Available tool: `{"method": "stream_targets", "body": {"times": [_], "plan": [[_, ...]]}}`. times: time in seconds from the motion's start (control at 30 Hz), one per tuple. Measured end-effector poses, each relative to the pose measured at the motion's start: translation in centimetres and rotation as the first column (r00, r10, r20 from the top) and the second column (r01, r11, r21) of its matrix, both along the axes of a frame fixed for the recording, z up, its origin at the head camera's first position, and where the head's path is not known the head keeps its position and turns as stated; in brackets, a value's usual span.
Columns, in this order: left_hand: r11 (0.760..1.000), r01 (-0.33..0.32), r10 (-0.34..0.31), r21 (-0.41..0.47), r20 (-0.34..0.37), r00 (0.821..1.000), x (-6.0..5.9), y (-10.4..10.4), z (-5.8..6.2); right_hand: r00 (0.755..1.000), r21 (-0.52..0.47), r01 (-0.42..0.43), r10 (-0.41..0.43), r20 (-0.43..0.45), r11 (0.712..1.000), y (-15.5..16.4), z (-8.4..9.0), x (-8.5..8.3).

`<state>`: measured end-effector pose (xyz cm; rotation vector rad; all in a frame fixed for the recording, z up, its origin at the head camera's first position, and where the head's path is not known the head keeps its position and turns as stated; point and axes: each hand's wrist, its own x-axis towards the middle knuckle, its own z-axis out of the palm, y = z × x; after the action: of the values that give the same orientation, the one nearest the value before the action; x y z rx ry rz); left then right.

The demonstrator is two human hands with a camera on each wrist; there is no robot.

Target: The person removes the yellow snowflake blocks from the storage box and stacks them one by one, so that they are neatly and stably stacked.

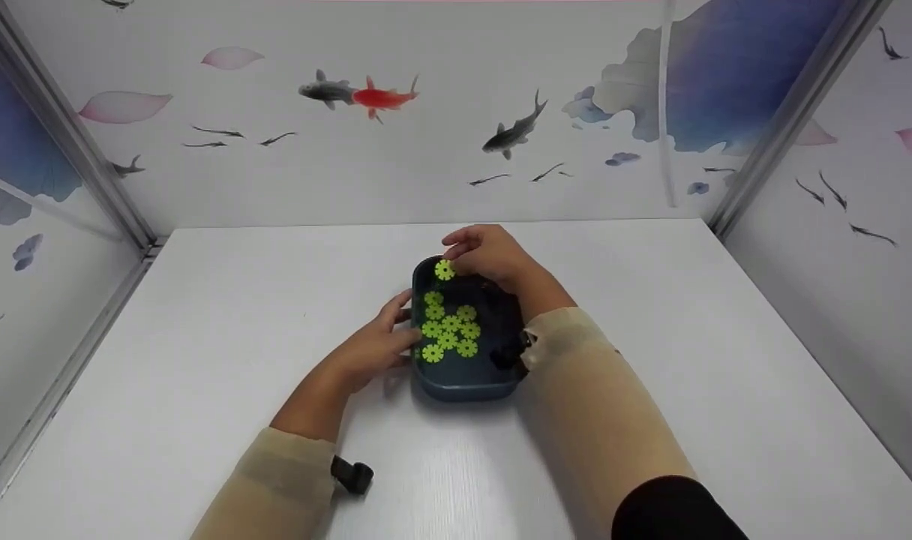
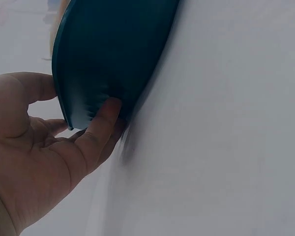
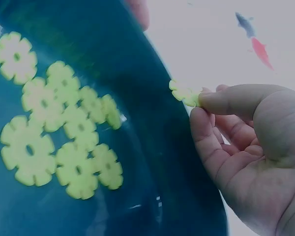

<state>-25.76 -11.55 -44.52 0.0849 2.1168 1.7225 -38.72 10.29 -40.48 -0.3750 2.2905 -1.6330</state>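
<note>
A dark blue-green plastic basin [image 1: 467, 391] stands on the white table. Inside, on its left side, lie several yellow-green snowflake discs [image 1: 451, 323], notched round the edge and flat; the right wrist view shows them close up. My left hand [image 1: 377, 346] holds the basin's left wall, and in the left wrist view its fingers [image 2: 107, 114] press the outer face below the rim. Over the far end of the basin, my right hand [image 1: 493, 255] pinches one snowflake disc [image 3: 182, 92] between thumb and fingertip, with the disc near the far rim.
The white tabletop [image 1: 201, 337] spreads around the basin. Walls [image 1: 426, 172] printed with fish and petals enclose its back and sides. A black strapped device [image 1: 353, 475] sits on the left wrist, and the right forearm passes over the basin's right side.
</note>
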Motion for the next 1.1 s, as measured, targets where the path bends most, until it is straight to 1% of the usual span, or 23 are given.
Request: {"method": "stream_targets", "body": {"times": [0.17,0.3,0.43,0.57,0.77,0.83,0.97,1.1], "plan": [[1.0,-0.013,0.013,-0.022,-0.004,1.0,-0.1,0.1,0.0,0.999,-0.118,0.048,-0.046,0.026,0.992,1.3,1.5,0.2],[1.0,-0.012,0.011,-0.018,-0.01,1.0,-0.1,0.1,-0.1,0.994,-0.152,0.105,-0.103,0.024,0.983,2.9,2.2,0.3],[1.0,-0.01,0.01,0.013,0.001,1.0,-0.1,0.0,-0.2,0.987,-0.182,0.162,-0.158,0.035,0.97,4.8,2.3,0.7],[0.999,-0.011,0.011,0.034,0.008,1.0,0.0,0.0,-0.2,0.977,-0.2,0.212,-0.208,0.04,0.956,6.7,1.9,1.3],[1.0,-0.024,0.024,-0.004,-0.004,1.0,0.0,0.0,-0.2,0.958,-0.225,0.286,-0.282,0.049,0.932,9.1,1.1,2.2],[1.0,-0.025,0.025,-0.004,-0.004,1.0,0.0,0.0,-0.3,0.954,-0.231,0.3,-0.295,0.057,0.925,9.8,0.7,2.4],[1.0,-0.021,0.021,0.009,0.002,1.0,0.0,0.1,-0.3,0.941,-0.209,0.337,-0.329,0.075,0.918,11.1,-0.2,2.6],[1.0,-0.018,0.018,0.004,-0.005,1.0,0.0,0.2,-0.2,0.927,-0.166,0.374,-0.364,0.086,0.913,12.2,-1.5,2.7]]}}
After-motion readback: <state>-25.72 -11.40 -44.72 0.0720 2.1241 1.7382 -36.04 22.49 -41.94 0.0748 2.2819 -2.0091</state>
